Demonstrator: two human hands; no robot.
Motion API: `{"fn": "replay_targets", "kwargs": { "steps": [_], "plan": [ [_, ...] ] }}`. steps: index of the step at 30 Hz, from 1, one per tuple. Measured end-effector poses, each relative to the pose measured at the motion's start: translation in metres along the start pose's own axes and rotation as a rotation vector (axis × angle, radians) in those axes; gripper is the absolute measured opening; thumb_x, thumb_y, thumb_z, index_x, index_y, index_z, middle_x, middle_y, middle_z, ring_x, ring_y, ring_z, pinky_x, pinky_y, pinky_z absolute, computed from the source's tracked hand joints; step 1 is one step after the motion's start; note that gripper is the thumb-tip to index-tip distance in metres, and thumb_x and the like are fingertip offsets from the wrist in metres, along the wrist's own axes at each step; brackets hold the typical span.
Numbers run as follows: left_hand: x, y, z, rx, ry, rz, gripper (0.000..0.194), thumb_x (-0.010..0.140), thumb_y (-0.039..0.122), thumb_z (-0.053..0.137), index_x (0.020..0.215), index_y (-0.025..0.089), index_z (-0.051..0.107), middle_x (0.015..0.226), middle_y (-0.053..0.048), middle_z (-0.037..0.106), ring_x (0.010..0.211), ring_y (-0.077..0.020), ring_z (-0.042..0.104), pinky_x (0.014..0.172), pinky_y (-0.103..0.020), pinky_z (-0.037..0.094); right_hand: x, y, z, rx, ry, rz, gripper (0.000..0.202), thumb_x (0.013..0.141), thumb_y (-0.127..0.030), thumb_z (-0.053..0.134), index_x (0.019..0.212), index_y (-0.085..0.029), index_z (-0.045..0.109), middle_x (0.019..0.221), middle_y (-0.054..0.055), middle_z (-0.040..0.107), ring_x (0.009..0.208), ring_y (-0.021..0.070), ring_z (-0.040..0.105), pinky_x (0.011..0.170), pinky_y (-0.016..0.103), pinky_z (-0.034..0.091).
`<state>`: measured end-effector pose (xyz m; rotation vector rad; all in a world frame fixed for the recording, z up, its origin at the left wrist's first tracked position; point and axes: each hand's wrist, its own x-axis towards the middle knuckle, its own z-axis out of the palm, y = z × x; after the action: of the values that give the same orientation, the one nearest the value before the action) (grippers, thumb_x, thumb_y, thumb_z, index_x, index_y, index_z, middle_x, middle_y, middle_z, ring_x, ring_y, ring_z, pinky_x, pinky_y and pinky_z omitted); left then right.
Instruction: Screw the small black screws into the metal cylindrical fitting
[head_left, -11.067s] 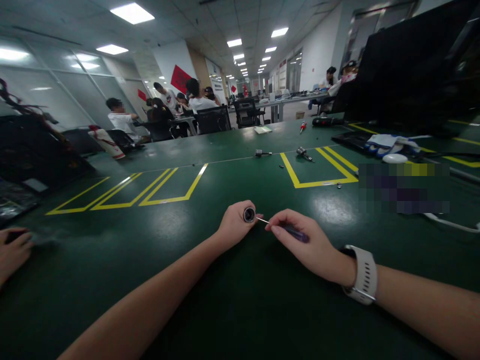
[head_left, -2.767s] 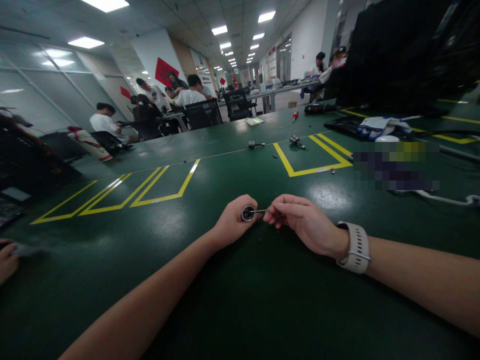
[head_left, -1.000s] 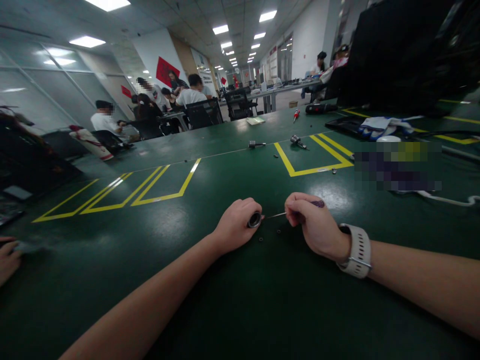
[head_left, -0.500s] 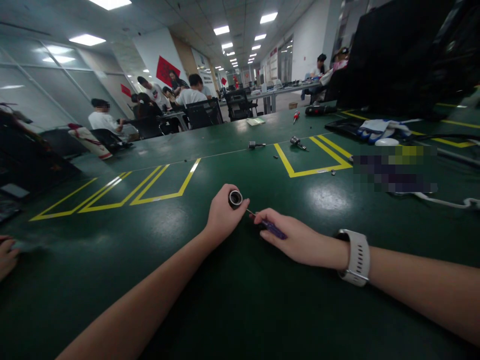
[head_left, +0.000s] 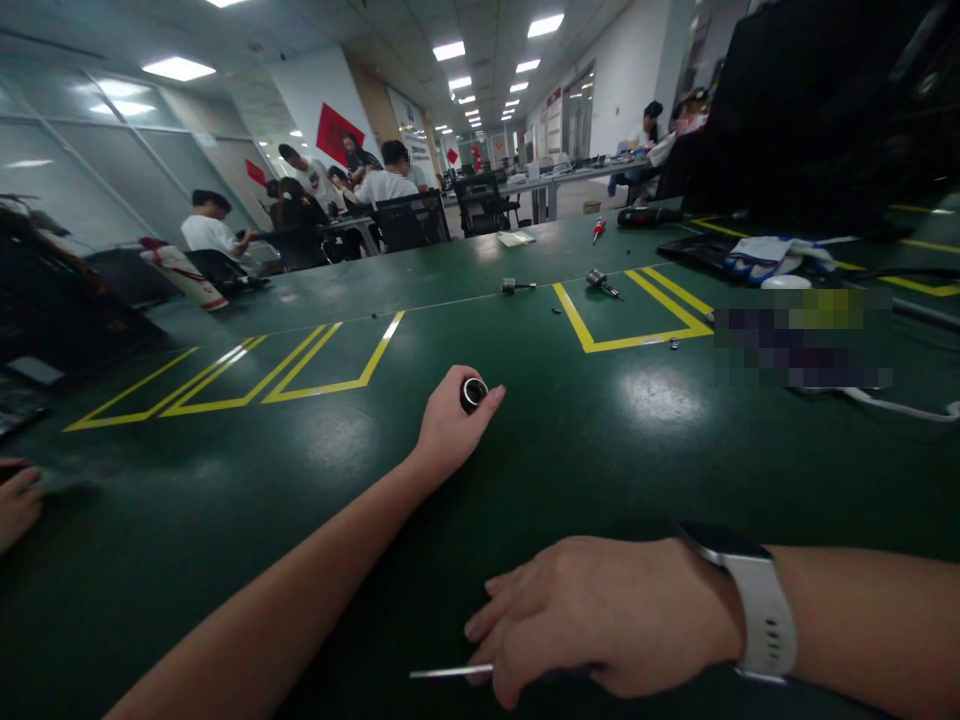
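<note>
My left hand is closed around a short dark cylinder with a bright metal rim, its round open end facing me. The thumb stretches past the rim to the right. Nearer to me and lower right, my right hand grips a screwdriver; its thin metal shaft points left, low over the green table, while the handle is mostly covered by the palm. The shaft and the cylinder are well apart.
On the green table lie two dark metal parts with shafts, a red screwdriver, a power drill and blue-white gloves. Yellow tape marks outlines. Another person's hand shows at the left edge.
My right hand has drawn the screwdriver away from the cylinder, down and toward me, and turned palm-down. My left hand with the cylinder has barely moved.
</note>
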<state>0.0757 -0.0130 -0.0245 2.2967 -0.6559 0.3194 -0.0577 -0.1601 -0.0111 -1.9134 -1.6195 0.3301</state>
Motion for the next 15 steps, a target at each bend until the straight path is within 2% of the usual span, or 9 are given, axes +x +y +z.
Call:
{"fn": "replay_targets", "kwargs": {
  "steps": [4,7,10,15],
  "plan": [
    [0.006,-0.006,-0.005,-0.026,0.07,-0.09,0.025,0.077,0.042,0.058,0.08,0.019,0.049,0.068,0.003,0.049,0.062,-0.013,0.048,0.057,-0.025,0.037,0.0,0.005,0.002,-0.167,0.03,-0.037,0.026,0.084,-0.001,0.046,0.107,-0.008,0.056,0.111,0.009,0.064,0.111,0.016,0.053,0.095,0.025,0.041],
    [0.009,-0.011,-0.006,-0.071,0.128,-0.152,0.025,0.076,0.042,0.058,0.078,0.019,0.05,0.066,0.004,0.048,0.06,-0.0127,0.047,0.055,-0.025,0.037,-0.003,0.011,-0.004,-0.312,0.058,0.0,0.021,0.089,-0.008,0.043,0.104,-0.01,0.058,0.101,0.007,0.065,0.095,0.0171,0.055,0.084,0.028,0.046],
    [0.01,-0.014,-0.005,-0.096,0.168,-0.162,0.025,0.075,0.041,0.06,0.077,0.018,0.05,0.066,0.004,0.049,0.06,-0.0126,0.048,0.055,-0.024,0.037,-0.01,0.023,-0.014,-0.42,0.099,0.112,0.019,0.088,-0.008,0.044,0.1,-0.01,0.058,0.099,0.009,0.063,0.09,0.0189,0.053,0.078,0.031,0.046],
    [0.01,-0.016,-0.007,-0.164,0.123,-0.13,0.032,0.078,0.05,0.054,0.083,0.018,0.05,0.063,0.003,0.052,0.057,-0.0131,0.051,0.056,-0.025,0.039,-0.023,0.044,-0.023,-0.382,0.33,0.376,0.024,0.079,0.002,0.05,0.098,-0.01,0.059,0.101,0.01,0.061,0.093,0.0196,0.052,0.08,0.033,0.046]
  ]
}}
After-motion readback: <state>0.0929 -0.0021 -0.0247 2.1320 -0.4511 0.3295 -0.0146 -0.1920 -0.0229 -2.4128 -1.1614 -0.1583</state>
